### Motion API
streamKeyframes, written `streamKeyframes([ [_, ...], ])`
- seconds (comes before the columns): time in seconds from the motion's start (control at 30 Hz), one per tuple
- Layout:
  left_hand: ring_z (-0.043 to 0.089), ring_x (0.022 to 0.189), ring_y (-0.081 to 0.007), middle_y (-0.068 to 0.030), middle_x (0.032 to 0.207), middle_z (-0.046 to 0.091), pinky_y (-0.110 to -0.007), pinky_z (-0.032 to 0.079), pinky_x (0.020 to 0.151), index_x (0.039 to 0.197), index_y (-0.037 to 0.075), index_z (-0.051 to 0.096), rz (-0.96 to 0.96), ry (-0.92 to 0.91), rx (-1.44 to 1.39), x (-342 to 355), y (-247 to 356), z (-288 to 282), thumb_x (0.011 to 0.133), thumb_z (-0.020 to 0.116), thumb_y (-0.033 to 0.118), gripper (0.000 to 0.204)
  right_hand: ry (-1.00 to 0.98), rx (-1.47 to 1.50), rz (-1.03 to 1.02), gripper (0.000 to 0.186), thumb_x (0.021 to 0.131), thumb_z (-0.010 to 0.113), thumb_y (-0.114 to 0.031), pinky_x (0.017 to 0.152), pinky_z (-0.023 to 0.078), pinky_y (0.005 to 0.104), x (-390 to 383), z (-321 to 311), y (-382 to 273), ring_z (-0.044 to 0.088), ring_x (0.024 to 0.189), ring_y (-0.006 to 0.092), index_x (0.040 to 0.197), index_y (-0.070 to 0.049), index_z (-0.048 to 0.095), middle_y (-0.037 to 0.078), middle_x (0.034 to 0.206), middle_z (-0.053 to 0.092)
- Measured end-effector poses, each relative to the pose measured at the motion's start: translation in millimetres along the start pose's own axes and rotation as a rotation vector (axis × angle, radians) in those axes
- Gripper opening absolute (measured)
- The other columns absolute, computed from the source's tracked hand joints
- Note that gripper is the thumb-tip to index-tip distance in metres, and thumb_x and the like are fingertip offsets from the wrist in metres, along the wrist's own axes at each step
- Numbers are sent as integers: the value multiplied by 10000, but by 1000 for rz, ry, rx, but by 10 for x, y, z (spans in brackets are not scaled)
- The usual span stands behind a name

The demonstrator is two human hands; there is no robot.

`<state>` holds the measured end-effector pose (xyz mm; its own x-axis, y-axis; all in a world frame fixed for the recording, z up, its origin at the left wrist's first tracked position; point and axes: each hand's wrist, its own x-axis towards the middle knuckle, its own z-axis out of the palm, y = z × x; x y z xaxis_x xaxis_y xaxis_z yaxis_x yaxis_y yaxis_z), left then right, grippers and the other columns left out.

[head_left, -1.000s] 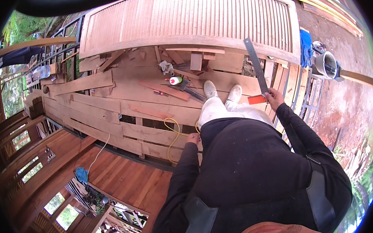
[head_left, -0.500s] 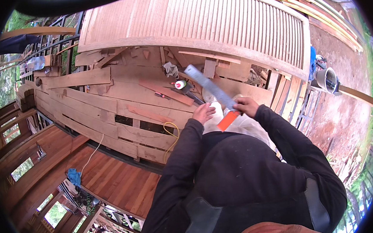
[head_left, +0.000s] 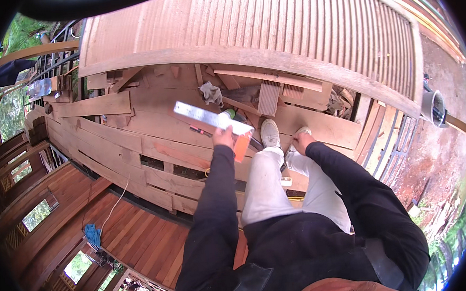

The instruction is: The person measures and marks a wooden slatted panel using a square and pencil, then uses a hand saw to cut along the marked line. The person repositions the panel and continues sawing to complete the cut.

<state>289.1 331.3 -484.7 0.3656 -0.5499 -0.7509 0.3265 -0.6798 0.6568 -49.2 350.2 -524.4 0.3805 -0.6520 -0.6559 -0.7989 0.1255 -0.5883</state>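
In my left hand (head_left: 223,137) is a steel try square, its silver blade (head_left: 198,115) angled up to the left and its orange handle (head_left: 242,147) hanging at the right. My right hand (head_left: 303,139), separate from the square, is closed beside my pale shoe; what it holds, if anything, is too small to tell. Behind the blade a glue bottle (head_left: 227,115) is partly hidden, and a red-and-black hand tool (head_left: 197,129) lies on the boards.
A large slatted wooden panel (head_left: 246,20) spans the top, above plank offcuts (head_left: 94,104) and a grey rag (head_left: 210,93). Gaps break the plank deck (head_left: 100,136). A bucket (head_left: 433,109) stands at right. Cords and a blue cloth (head_left: 92,234) lie at lower left.
The square has passed from my right hand to my left and moved leftward. My right hand has let go of it and drawn away to the right, toward my shoe.
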Motion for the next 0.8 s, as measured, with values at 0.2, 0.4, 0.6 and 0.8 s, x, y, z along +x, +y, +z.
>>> streamKeyframes([
  [0.2, 732, 821, -299, -185, 951, 738, -420, 581, 742, 1063, -50, 687, 87, 224, 356, 2083, -604, -86, 920, 728, 163, 260, -57, -376, -123, 294, 910, 577, -196, 966, 531, 476, 1482, 383, 381, 658, 1142, 378, 1143, -85, 719, 180, 1203, 700],
  [0.4, 697, 1125, -385, -277, 1169, 722, -468, 527, 982, 1175, -62, 699, 184, 103, 1073, 3053, -592, 438, 858, 753, 388, 553, 537, -551, -536, 298, 892, 589, -215, 1037, 476, 411, 2800, 951, 919, 623, 1187, 318, 1125, -92, 728, 134, 1168, 709],
  [0.6, 694, 1065, -392, -246, 1150, 718, -487, 534, 947, 1168, -66, 673, 503, 241, 1159, 3417, -908, 311, 864, 755, 300, 483, 551, -673, -664, 254, 882, 597, -225, 1029, 463, 402, 3191, 1183, 1195, 633, 1133, 288, 1051, -109, 748, 112, 1095, 723],
  [0.8, 656, 1091, -358, -212, 1214, 672, -454, 518, 963, 1253, -48, 616, 1070, 684, 901, 3201, -527, 406, 911, 698, 199, 430, 553, -702, -717, 222, 873, 605, -235, 1022, 450, 392, 3333, 1227, 1293, 642, 1079, 258, 977, -127, 768, 91, 1023, 736],
])
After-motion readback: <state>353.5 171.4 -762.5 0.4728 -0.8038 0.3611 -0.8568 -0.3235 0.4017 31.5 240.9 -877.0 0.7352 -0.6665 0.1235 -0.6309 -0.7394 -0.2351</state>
